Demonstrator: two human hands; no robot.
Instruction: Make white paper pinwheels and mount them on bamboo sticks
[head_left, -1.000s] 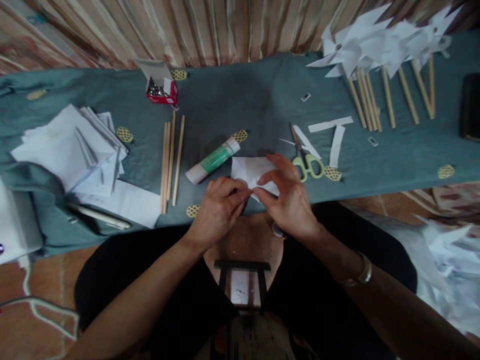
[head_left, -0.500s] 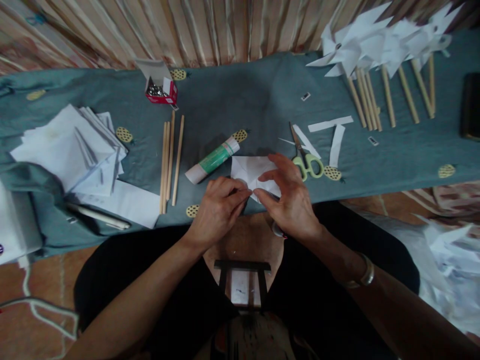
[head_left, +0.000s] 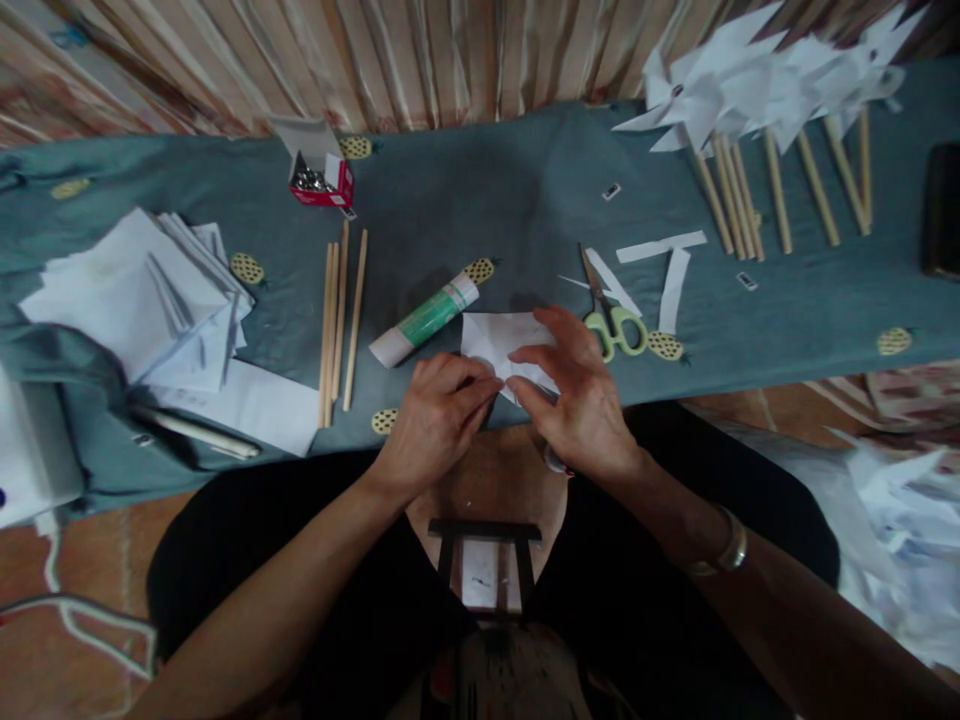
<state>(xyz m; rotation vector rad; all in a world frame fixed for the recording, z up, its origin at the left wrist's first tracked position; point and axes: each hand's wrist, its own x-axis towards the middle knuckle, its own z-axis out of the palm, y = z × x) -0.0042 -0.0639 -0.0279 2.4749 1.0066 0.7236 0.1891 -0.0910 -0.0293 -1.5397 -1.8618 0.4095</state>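
A small white paper [head_left: 499, 338] lies at the table's near edge, between my two hands. My left hand [head_left: 442, 415] pinches its near edge, with thumb and forefinger pressed together. Over the right part of the paper is my right hand [head_left: 581, 395], its thumb and fingers apart and its thumb tip touching the near edge beside the left fingertips. A green and white glue stick [head_left: 425, 320] lies just beyond my left hand. Scissors with green handles [head_left: 615, 330] rest right of the paper, among thin white paper strips [head_left: 673, 290].
Wooden sticks [head_left: 355, 320] and a stack of white papers [head_left: 135, 290] lie left. An open red box [head_left: 324, 184] of small metal pieces stands behind. Paper pinwheels on sticks [head_left: 776, 90] lie at the back right. A dark object [head_left: 942, 212] sits at the right edge.
The right hand's forefinger has shifted slightly to the left over the paper. Little else has visibly moved.
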